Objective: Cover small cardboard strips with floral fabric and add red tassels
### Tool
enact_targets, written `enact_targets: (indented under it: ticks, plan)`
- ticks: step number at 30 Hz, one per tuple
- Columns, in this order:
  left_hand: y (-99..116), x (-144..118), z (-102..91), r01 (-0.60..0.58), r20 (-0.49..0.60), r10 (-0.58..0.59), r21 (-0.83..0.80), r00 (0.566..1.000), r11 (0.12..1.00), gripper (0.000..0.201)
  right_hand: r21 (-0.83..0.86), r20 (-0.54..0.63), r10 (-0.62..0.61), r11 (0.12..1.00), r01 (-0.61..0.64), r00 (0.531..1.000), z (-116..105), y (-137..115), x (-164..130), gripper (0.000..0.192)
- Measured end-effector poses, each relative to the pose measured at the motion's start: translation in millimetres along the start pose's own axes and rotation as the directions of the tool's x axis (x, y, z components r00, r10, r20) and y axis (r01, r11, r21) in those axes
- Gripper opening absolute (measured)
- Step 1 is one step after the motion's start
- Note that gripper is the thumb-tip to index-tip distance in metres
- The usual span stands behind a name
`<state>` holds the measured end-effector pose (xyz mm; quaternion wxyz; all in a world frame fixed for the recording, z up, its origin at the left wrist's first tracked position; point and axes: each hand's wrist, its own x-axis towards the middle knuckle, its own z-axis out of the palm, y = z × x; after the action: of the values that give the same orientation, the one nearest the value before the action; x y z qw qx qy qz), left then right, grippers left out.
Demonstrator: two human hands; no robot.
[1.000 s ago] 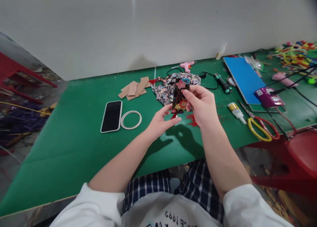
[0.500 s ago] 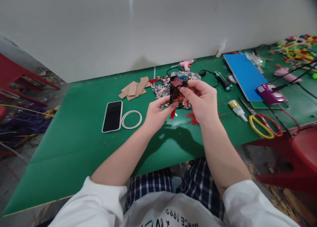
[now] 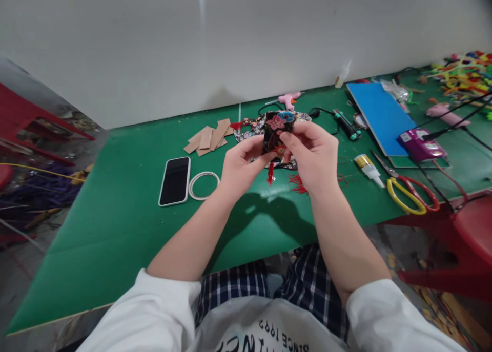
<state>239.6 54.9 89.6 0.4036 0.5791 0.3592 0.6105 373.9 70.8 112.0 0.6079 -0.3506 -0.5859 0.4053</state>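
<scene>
Far to the left of the left hand, a black smartphone in a pale case (image 3: 174, 180) lies flat on the green felt-covered table (image 3: 115, 239), with a white ring-shaped hoop (image 3: 203, 185) touching its right side. Beyond the hoop, a fan of tan cardboard strips (image 3: 209, 136) rests near the wall.

The left hand (image 3: 240, 165) has risen off the table over the last second and closed in: a second ago its fingers lay spread and low, below the cloth; now thumb and fingers pinch the left edge of the small dark floral-print fabric piece (image 3: 277, 131), which is held in the air between both hands, above a heap of patterned floral fabric (image 3: 253, 131) lying just behind them. A small red tassel (image 3: 270, 173) hangs from the piece's lower edge, just right of the left thumb. The change reads as a shift from one-handed holding to a two-handed grip, as if the piece is being folded or pressed.

The right hand (image 3: 313, 154) is closed on the right edge of the same piece, fingertips curled over it. Below it, loose red threads (image 3: 298, 184) lie on the table. Further right sit a small yellow-capped glue bottle (image 3: 368, 168), yellow-and-red handled scissors (image 3: 407, 195), a blue rectangular board (image 3: 378, 116) and a purple plastic device (image 3: 421, 146).
</scene>
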Motion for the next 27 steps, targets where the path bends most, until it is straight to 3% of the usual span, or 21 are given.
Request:
enact_targets:
  ticks: [7, 14, 27]
  plan:
    - [-0.7, -0.7, 2.2, 0.052, -0.057, -0.048, 0.074, 0.997, 0.996, 0.037, -0.022, -0.014, 0.021, 1.0, -0.021, 1.0, 1.5, 3.5, 0.8, 0.015]
    - [-1.6, 0.5, 3.5, 0.097, -0.014, -0.097, 0.009, 0.995, 0.995, 0.049, -0.017, -0.006, 0.03, 0.999, -0.03, 1.0, 1.6, 7.5, 1.5, 0.015]
    - [-9.2, 2.3, -0.1, 0.17, 0.095, -0.164, -0.061, 0.982, 0.984, 0.044, -0.021, 0.005, 0.034, 0.999, -0.034, 0.999, 0.4, 12.0, 3.3, 0.017]
